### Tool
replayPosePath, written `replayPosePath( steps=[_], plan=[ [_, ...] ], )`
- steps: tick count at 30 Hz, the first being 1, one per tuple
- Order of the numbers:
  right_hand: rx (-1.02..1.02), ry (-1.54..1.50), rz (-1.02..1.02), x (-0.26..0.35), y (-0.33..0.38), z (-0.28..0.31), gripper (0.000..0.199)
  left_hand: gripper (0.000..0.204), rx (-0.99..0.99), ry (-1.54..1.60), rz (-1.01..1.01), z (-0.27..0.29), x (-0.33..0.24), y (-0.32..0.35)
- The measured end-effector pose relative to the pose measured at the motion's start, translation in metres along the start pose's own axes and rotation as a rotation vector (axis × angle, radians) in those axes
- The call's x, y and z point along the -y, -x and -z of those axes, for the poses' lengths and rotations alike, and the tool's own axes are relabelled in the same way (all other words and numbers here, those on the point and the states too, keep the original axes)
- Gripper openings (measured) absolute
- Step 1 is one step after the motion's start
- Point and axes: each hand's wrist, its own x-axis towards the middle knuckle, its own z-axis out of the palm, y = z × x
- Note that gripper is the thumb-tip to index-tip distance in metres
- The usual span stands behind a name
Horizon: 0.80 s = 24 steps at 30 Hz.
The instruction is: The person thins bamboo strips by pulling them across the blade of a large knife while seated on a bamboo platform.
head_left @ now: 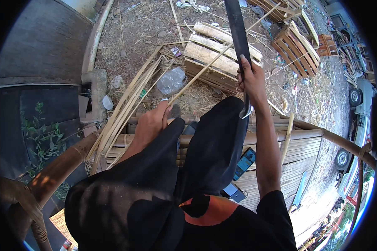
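Observation:
My left hand (152, 121), near my left knee, is closed around the lower end of a long thin bamboo strip (201, 74). The strip slants away to the upper right and passes behind a dark machete (238, 31). The machete is in my right hand (253, 81), fingers wrapped round its grip, its broad blade pointing away from me. Below that fist, the shiny curved butt end shows beside my right knee. Several split bamboo strips (126, 109) lean in a bundle to the left of my left hand.
I sit on a bamboo-slat bench (299, 157) with a pole rail (259, 137). A lit phone (244, 164) lies by my right thigh. Wooden crates (211, 50) and a clear plastic bag (171, 80) lie ahead on littered ground. A parked vehicle (364, 100) stands far right.

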Motion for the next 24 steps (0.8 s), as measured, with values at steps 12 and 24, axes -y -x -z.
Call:
replayPosePath(
  steps=[12, 24],
  plan=[
    [0.008, -0.029, -0.036, -0.005, 0.004, -0.026, 0.051, 0.016, -0.05, -0.02, 0.056, -0.006, -0.002, -0.003],
    [0.134, -0.148, -0.089, -0.023, 0.043, -0.085, 0.034, 0.027, 0.134, 0.193, 0.203, -0.011, 0.0, -0.006]
  ],
)
